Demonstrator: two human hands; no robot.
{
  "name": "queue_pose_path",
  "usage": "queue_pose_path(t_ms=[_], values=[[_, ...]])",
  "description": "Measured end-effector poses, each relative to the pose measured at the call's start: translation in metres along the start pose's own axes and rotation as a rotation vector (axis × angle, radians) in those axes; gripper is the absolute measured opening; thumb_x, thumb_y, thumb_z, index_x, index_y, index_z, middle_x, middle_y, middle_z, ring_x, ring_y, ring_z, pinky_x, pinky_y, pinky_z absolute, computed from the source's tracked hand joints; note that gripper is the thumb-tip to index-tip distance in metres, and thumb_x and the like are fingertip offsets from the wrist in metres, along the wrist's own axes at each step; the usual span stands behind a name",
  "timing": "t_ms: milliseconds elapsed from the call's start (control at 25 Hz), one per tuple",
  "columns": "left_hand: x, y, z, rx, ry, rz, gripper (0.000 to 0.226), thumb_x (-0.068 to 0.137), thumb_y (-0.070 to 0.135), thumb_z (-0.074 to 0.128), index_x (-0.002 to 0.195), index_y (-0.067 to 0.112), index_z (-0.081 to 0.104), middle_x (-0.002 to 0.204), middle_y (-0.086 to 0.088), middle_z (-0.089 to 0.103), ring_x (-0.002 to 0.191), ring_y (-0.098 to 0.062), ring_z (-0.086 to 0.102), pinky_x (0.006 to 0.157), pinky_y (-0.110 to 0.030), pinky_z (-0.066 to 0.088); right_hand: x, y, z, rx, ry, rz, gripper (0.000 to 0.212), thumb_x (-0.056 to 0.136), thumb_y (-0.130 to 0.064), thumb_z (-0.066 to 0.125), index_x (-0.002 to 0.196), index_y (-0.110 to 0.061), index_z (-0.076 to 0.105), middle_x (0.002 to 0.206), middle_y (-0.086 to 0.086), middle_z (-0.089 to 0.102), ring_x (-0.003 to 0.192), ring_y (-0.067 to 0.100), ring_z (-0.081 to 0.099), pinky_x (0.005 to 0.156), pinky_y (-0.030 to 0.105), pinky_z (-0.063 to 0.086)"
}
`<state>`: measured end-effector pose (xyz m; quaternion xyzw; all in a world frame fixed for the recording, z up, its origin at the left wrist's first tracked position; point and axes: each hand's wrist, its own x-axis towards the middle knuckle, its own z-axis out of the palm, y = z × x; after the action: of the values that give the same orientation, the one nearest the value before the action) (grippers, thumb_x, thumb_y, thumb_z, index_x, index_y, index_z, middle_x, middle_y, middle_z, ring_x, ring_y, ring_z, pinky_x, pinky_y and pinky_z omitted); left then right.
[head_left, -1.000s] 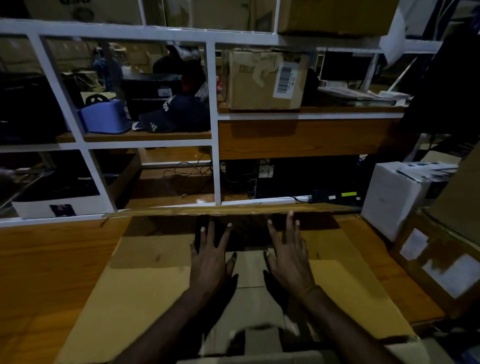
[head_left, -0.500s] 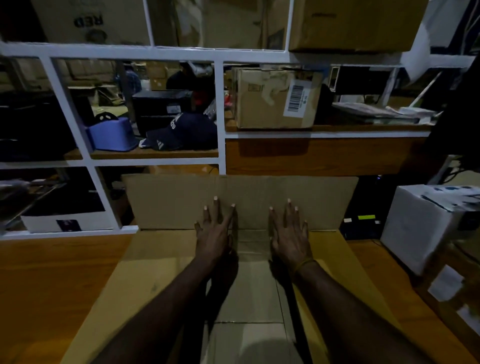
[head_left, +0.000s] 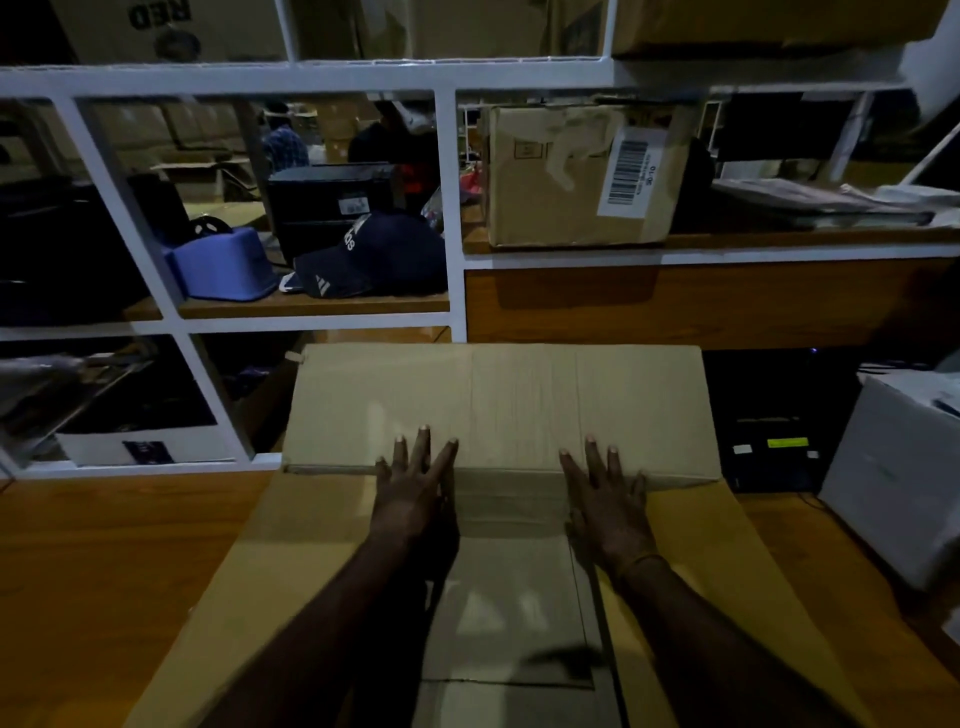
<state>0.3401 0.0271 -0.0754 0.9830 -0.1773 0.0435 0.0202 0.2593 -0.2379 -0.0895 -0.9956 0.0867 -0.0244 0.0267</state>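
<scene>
Two open hands press on the carton (head_left: 301, 545), which lies flattened on the counter (head_left: 104, 571) right in front of the person. The left hand (head_left: 415, 493) and right hand (head_left: 608, 509) sit side by side near its far end. Their fingers (head_left: 423, 447) are straight and spread, gripping nothing, with the tips against the foot of the flap (head_left: 498, 395). That flap stands upright along the carton's far edge, and I'd say the palms pin the panel down so the crease folds clean while the fingertips prop the flap. Just beyond the carton rises a white shelf frame (head_left: 451, 208), so close that the flap has little room to tip farther away. Beyond the carton to the left a dark cap (head_left: 374, 254) and a blue tub (head_left: 223, 265) sit on a shelf, and beyond it to the right a barcoded box (head_left: 571, 176) sits on another. To the right of the carton stands a white box (head_left: 893, 478), near enough to hinder that side panel if it is raised. A black device (head_left: 774, 452) sits between it and the flap.
</scene>
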Motion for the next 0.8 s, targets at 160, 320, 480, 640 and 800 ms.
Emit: queue_pose_path(t_ms=[160, 320, 480, 640, 800], values=[[0.01, -0.001, -0.002, -0.029, 0.034, 0.024, 0.08, 0.097, 0.03, 0.053, 0.154, 0.04, -0.002, 0.163, -0.007, -0.015, 0.151, -0.031, -0.004, 0.12, -0.05, 0.01, 0.011, 0.001, 0.005, -0.02, 0.1, -0.033, 0.074, 0.099, -0.027, 0.047, 0.156, -0.035, 0.0, 0.162, 0.005, -0.015, 0.151, 0.03, -0.006, 0.116, 0.061, 0.002], [0.005, 0.002, 0.006, -0.009, 0.052, 0.01, 0.089, 0.093, 0.037, 0.058, 0.153, 0.041, -0.008, 0.162, -0.003, -0.018, 0.151, -0.03, -0.003, 0.117, -0.057, 0.014, 0.015, 0.0, 0.01, 0.01, 0.115, -0.005, 0.083, 0.094, -0.027, 0.059, 0.155, -0.038, 0.003, 0.163, 0.001, -0.005, 0.151, 0.029, 0.005, 0.114, 0.064, 0.014], [-0.004, -0.009, 0.018, 0.01, 0.042, -0.017, 0.099, 0.09, 0.032, 0.062, 0.148, 0.05, -0.016, 0.161, 0.007, -0.023, 0.15, -0.033, -0.002, 0.103, -0.073, 0.024, -0.004, 0.011, 0.032, -0.024, 0.068, 0.041, 0.111, 0.087, -0.02, 0.068, 0.15, -0.041, -0.02, 0.16, -0.004, -0.025, 0.147, 0.026, -0.015, 0.108, 0.066, 0.026], [-0.005, -0.007, 0.002, 0.133, 0.06, -0.015, 0.091, 0.093, 0.041, 0.056, 0.151, 0.044, -0.014, 0.162, -0.002, -0.018, 0.148, -0.043, -0.002, 0.106, -0.074, 0.017, -0.001, 0.017, 0.013, -0.078, 0.056, 0.061, 0.092, 0.096, -0.04, 0.054, 0.15, -0.041, -0.021, 0.16, -0.003, -0.026, 0.15, 0.029, -0.012, 0.112, 0.07, 0.007], [0.014, -0.002, -0.01, 0.084, 0.059, -0.044, 0.096, 0.091, 0.038, 0.061, 0.15, 0.044, -0.014, 0.163, -0.005, -0.014, 0.148, -0.042, -0.002, 0.108, -0.071, 0.02, 0.019, 0.023, -0.008, -0.005, 0.057, 0.13, 0.086, 0.094, -0.047, 0.054, 0.152, -0.043, -0.009, 0.164, -0.003, -0.015, 0.151, 0.029, -0.006, 0.112, 0.07, 0.007]])
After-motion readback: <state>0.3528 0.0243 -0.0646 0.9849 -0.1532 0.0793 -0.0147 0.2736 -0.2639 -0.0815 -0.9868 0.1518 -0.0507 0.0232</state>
